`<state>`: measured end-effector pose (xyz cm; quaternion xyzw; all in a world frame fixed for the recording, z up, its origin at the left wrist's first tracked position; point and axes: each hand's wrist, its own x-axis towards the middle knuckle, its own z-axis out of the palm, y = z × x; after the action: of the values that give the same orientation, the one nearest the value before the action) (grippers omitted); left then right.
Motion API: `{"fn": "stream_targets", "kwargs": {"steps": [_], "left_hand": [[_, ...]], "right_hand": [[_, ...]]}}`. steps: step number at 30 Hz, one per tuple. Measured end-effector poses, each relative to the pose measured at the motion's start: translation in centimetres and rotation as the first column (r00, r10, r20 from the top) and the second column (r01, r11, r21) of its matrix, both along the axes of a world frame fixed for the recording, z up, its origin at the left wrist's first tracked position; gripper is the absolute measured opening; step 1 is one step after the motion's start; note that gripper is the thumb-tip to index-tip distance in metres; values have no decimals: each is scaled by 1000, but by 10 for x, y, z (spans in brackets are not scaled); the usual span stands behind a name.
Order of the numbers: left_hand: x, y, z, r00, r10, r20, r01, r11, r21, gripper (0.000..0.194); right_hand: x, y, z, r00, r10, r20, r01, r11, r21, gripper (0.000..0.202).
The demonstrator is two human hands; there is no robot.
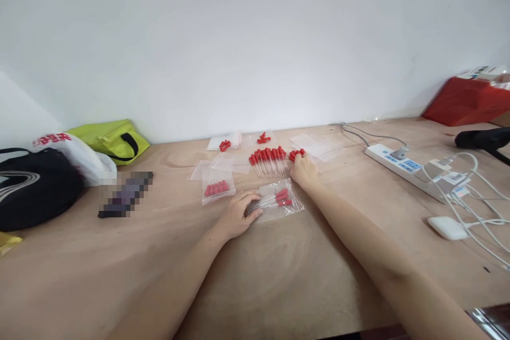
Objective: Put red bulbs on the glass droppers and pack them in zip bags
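Glass droppers with red rubber bulbs [268,155] lie side by side in a row in the middle of the wooden table. At the right end of this row, my right hand [305,171] is closed on a few droppers, whose red bulbs [295,155] stick out past the fingers. My left hand [241,213] curls its fingers and thumb around the left end of a clear plastic bag [295,207]. Inside that bag are a few droppers, bulbs to the right. Left of it lies another zip bag [205,200] with several red-bulbed droppers in a row.
Behind are loose red bulbs [263,138] and flat clear bags [314,147]. A power strip [410,167] with cables and a white charger [447,227] lies right. At left are a blurred-out dark object [127,196], a black bag [37,186] and a green bag [105,138].
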<state>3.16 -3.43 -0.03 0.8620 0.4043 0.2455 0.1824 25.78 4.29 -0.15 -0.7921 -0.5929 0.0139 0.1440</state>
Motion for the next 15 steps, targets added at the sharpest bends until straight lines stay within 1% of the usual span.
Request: {"fn": "stream_targets", "kwargs": {"steps": [4,8,10,11,13,15], "left_hand": [[0,0,-1,1000,-2,4,2,1000,-1,20],[0,0,0,1000,-5,1,5,1000,3,20],[0,0,1,1000,-7,-3,7,1000,7,19],[0,0,1,1000,-6,-4,7,1000,10,19],[0,0,1,1000,-7,-5,7,1000,15,19],[0,0,2,1000,-14,-9,14,1000,22,19]], "right_hand": [[2,-1,-2,1000,-9,-12,9,999,-34,28],[0,-5,-1,997,51,-51,-54,997,-58,27],[1,-10,0,991,89,-104,-93,995,-38,30],[3,-12,0,983,118,-143,-119,993,3,33],[11,-18,-2,945,220,-242,-184,970,161,40],[22,-25,-5,872,332,-361,-199,912,358,47]]}}
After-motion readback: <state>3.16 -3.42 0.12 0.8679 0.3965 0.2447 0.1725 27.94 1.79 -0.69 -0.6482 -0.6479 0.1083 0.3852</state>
